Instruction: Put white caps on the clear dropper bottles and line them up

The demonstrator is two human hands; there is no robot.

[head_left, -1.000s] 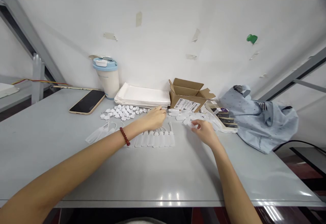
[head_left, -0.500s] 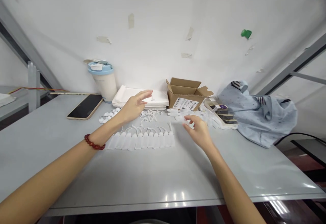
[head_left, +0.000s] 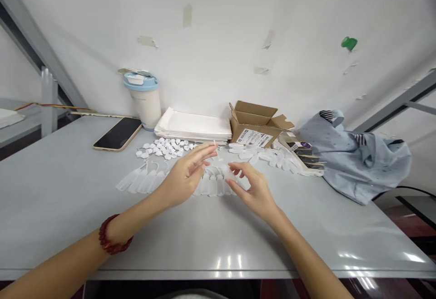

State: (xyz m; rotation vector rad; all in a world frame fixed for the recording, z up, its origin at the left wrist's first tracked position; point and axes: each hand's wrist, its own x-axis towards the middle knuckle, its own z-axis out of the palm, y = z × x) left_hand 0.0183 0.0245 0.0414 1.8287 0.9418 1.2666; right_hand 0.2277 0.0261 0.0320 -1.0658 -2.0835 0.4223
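Observation:
My left hand [head_left: 187, 175] and my right hand [head_left: 252, 189] meet in mid-air over a row of clear plastic tags [head_left: 143, 182] lying on the grey table [head_left: 218, 240]. A thin white strand sticks up from the left fingertips, which pinch it lightly while the other fingers stretch out. The right thumb and forefinger curl round a small clear plastic piece [head_left: 224, 170]. The two hands' fingertips are a few centimetres apart. A red bead bracelet [head_left: 111, 241] is on my left wrist.
Behind the hands lie a heap of small white caps [head_left: 163, 147] and loose clear pieces [head_left: 254, 154]. Further back are a phone [head_left: 117, 134], a blue-lidded cup [head_left: 143, 98], a stack of white sheets [head_left: 194, 126], an open cardboard box [head_left: 255, 124], dark small boxes [head_left: 304, 154] and blue cloth [head_left: 361, 158].
My left hand came back from the white stack toward me, and my right hand moved left from the clear pieces; both now meet above the row of tags.

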